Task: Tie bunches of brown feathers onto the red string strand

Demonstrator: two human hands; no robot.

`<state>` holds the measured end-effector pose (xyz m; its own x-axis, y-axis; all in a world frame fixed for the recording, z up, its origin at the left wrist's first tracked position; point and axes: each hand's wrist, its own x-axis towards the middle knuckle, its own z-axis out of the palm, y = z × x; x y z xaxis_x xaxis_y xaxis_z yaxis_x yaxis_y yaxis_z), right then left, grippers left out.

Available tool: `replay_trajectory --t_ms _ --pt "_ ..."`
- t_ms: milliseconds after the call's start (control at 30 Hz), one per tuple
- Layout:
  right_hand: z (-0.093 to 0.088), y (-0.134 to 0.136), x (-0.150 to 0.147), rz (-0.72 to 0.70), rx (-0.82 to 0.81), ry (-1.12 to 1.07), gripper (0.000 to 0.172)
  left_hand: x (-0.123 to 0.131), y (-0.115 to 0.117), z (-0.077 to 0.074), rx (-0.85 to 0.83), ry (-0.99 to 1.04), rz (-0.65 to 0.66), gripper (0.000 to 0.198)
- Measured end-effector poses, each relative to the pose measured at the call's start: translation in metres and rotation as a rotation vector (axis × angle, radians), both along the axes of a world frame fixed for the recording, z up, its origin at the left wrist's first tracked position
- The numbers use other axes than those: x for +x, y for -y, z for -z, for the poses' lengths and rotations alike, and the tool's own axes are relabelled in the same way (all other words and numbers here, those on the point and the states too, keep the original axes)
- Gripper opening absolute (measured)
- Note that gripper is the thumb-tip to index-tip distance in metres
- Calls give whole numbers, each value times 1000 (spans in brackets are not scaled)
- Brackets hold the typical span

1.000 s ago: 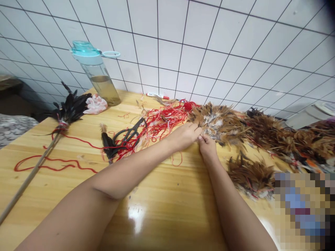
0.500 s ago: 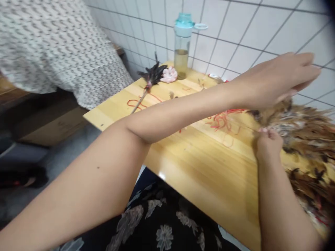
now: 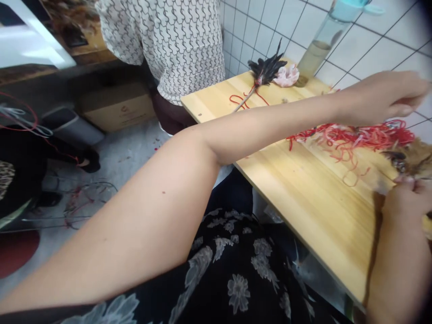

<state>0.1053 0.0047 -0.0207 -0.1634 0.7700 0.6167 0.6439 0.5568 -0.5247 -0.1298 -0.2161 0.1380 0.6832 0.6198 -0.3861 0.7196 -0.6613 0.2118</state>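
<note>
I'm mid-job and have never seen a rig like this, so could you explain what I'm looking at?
There is no machine: these are a person's bare hands, seen from one camera worn on the head, looking forward and down. The left hand is raised in front of the tiled wall; the right hand is low, beside brown feathers. Blur hides whether either holds anything. On the wooden table lie tangled red strings and black feathers on a stick, with a bottle behind. Another person is beyond the table's far end.
</note>
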Motion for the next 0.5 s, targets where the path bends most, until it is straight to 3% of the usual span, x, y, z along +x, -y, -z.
replay_trajectory --t_ms 33,100,167,267,400,500 --pt "-3 2 -2 16 -11 27 51 0 9 -1 141 70 -78 4" --pt "-8 7 -4 53 -34 97 45 -1 24 -2 546 264 -371 6" --pt "-10 9 -6 92 -65 155 40 -5 34 0 815 440 -668 26" --pt "-11 8 -6 157 -75 215 34 -16 39 8 812 598 -828 42" --pt "-9 0 -5 186 -69 253 32 -27 44 17 771 623 -844 77" --pt "-8 -6 -4 213 -81 273 33 -31 51 19 750 608 -856 82"
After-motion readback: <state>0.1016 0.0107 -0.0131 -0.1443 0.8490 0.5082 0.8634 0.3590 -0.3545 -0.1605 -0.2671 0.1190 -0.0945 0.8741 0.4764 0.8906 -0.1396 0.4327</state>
